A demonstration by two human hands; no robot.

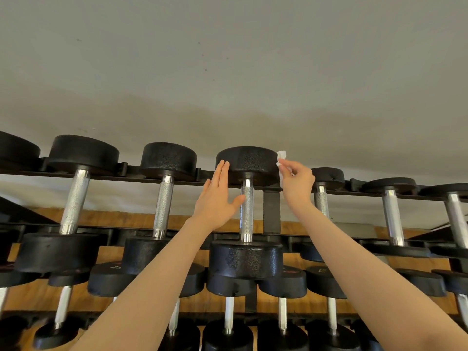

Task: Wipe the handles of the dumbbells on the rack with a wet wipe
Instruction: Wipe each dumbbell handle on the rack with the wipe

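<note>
Black dumbbells with knurled silver handles lie on the top tier of a black rack (271, 211). My left hand (217, 198) is open, fingers straight, with its fingertips on the far head of the middle dumbbell (247, 211) and its thumb touching the handle. My right hand (297, 183) pinches a small white wet wipe (281, 160) against the right edge of that same far head. The wipe is off the handle.
More dumbbells sit left (163, 206) and right (321, 198) on the top tier, and smaller ones fill the tier below (229, 315). A pale wall rises behind the rack. Wooden flooring shows between the tiers.
</note>
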